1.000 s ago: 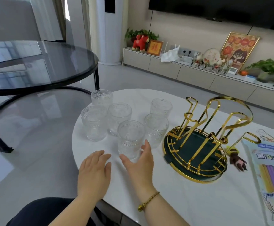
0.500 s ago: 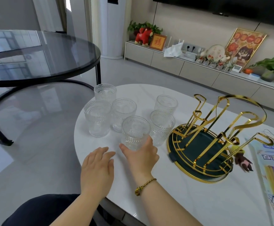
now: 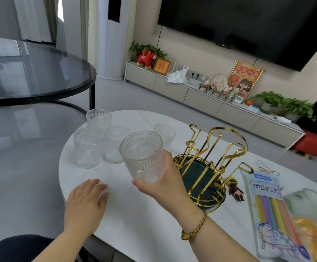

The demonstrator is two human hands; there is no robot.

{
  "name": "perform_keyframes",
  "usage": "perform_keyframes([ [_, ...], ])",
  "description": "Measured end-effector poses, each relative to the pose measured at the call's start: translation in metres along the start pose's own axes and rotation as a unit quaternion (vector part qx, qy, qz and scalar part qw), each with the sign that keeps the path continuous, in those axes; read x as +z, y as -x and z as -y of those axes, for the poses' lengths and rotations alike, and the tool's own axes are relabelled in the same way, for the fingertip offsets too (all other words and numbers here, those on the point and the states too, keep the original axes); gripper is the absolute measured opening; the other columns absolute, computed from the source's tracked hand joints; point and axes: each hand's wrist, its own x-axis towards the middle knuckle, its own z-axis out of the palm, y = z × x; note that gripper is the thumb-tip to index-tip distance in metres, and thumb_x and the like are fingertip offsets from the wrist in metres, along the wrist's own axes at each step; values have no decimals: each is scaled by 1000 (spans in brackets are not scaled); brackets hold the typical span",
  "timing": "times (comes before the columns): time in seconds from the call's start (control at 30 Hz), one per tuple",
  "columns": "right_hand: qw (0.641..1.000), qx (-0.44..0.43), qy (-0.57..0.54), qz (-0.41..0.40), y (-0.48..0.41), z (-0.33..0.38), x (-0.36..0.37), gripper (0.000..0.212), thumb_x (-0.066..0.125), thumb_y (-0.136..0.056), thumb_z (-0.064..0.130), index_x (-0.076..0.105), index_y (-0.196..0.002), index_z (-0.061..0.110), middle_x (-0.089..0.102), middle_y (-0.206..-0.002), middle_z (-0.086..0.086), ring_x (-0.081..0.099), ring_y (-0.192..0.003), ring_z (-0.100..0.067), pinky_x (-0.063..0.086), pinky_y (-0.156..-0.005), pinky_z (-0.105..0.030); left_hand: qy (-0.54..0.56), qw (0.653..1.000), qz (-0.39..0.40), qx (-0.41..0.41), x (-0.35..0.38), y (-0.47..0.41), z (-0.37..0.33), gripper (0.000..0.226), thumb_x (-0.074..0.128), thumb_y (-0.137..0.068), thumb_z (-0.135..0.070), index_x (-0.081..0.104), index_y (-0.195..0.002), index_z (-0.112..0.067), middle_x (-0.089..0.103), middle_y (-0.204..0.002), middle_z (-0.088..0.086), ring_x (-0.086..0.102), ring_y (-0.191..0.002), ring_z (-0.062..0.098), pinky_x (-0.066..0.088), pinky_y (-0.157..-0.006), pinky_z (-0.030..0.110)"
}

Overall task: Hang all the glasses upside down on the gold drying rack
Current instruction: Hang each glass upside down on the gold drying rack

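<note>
A: What is the right hand (image 3: 165,184) doing?

B: It is gripping one clear, ribbed drinking glass (image 3: 142,156) around the lower part, with the thumb under the base. The glass is standing mouth up in the air, lifted off the white oval marble desk (image 3: 131,210).

A: And the left hand (image 3: 85,201)?

B: It is lying flat on the desk with the palm down and the fingers spread a little. It is holding nothing.

A: Where are the other glasses sitting?

B: Four other clear ribbed glasses are standing upright on the far left part of the desk: the far glass (image 3: 98,119), the left glass (image 3: 88,146), the middle glass (image 3: 116,142), and one glass (image 3: 165,133) partly hidden behind the lifted one.

A: Where is the rack?

B: The gold wire drying rack with a dark green round tray (image 3: 210,163) is standing just to the right of the right hand. All its hooks are bare. Near its right side a small brown toy (image 3: 236,190) and a packet of coloured straws (image 3: 273,210) are lying.
</note>
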Motion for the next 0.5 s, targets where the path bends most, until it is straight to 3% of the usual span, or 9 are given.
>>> perform_keyframes([
  [0.07, 998, -20, 64, 6, 3, 22, -29, 63, 75, -55, 35, 28, -92, 54, 42, -96, 33, 45, -95, 12, 45, -67, -8, -10, 1000, 3, 7, -1, 1, -2, 30, 48, -87, -24, 63, -108, -7, 59, -124, 15, 45, -123, 37, 30, -107, 49],
  [0.17, 980, -53, 188, -29, 4, 48, -75, 70, 74, -54, 42, 30, -108, 50, 41, -101, 31, 43, -96, 1, 38, -78, -18, -20, 999, 7, 34, -8, -1, -13, 27, 50, -88, -25, 67, -99, -7, 65, -115, 15, 53, -114, 36, 36, -101, 50],
  [0.23, 949, -71, 303, -52, -2, 57, -105, 84, 75, -56, 41, 29, -126, 36, 44, -116, 15, 38, -106, -7, 28, -88, -23, 6, 999, -9, 50, -7, -4, -19, 32, 48, -84, -28, 70, -85, -5, 71, -99, 16, 61, -99, 38, 44, -91, 53],
  [0.3, 913, -65, 399, -62, -12, 67, -132, 88, 75, -59, 38, 26, -132, 27, 44, -129, 2, 37, -116, -17, 28, -89, -28, 3, 998, -15, 65, -6, -7, -27, 44, 39, -83, -35, 71, -78, -5, 72, -89, 15, 65, -90, 36, 49, -84, 52],
  [0.4, 834, -66, 548, -21, -31, 76, -163, 81, 71, -65, 33, 27, -132, 21, 43, -133, -4, 35, -118, -22, 34, -94, -34, -10, 995, 23, 94, 0, -12, -32, 50, 34, -79, -38, 70, -66, -5, 73, -72, 14, 70, -69, 34, 56, -64, 50],
  [0.5, 723, -70, 687, 26, -55, 88, -176, 75, 69, -68, 30, 26, -129, 20, 45, -122, -8, 39, -110, -24, 43, -81, -36, -33, 996, 45, 66, 2, -15, -34, 23, 59, -74, -22, 70, -71, -1, 72, -77, 16, 68, -74, 38, 55, -68, 51],
])
